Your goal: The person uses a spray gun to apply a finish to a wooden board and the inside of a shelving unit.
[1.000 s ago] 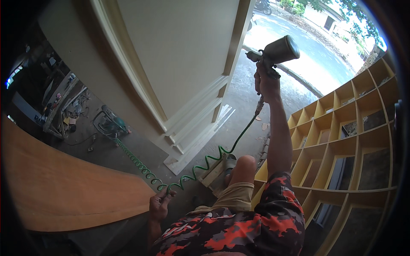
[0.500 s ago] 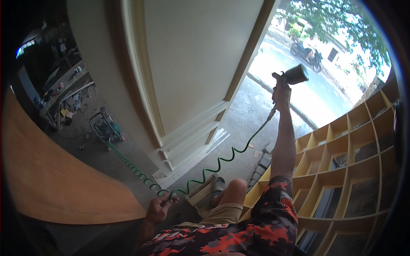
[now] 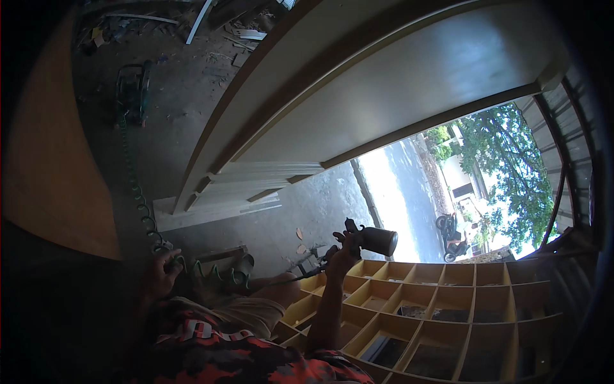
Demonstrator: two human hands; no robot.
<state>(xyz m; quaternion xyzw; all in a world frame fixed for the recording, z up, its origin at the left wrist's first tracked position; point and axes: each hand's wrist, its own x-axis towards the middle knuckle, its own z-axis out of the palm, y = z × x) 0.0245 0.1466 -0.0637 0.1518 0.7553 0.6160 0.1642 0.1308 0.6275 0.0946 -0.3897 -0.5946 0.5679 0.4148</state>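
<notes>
My right hand (image 3: 344, 253) is closed round the handle of a spray gun (image 3: 380, 242), whose grey metal cup points to the right. The gun is held out over the near edge of a wooden grid shelf. A green coiled air hose (image 3: 142, 208) stretches from the left side of the floor to my left hand (image 3: 164, 267), which is closed on it. Past that hand the coils hang loosely in front of my legs and lead toward the gun. Beyond my hands stands a tall cream-painted panel (image 3: 409, 83) with raised mouldings, apart from the gun.
The yellowish grid shelf (image 3: 441, 275) fills the lower right. At the left rises a brown wooden panel (image 3: 57, 147). A green air compressor (image 3: 132, 93) sits on the concrete floor, with wood scraps (image 3: 137, 22) behind it. Outside, a motorcycle (image 3: 451, 238) is on the road.
My view has tilted and turned. My right arm has drawn back with the spray gun, from outstretched toward the road to nearer the shelf. My left hand still grips the hose.
</notes>
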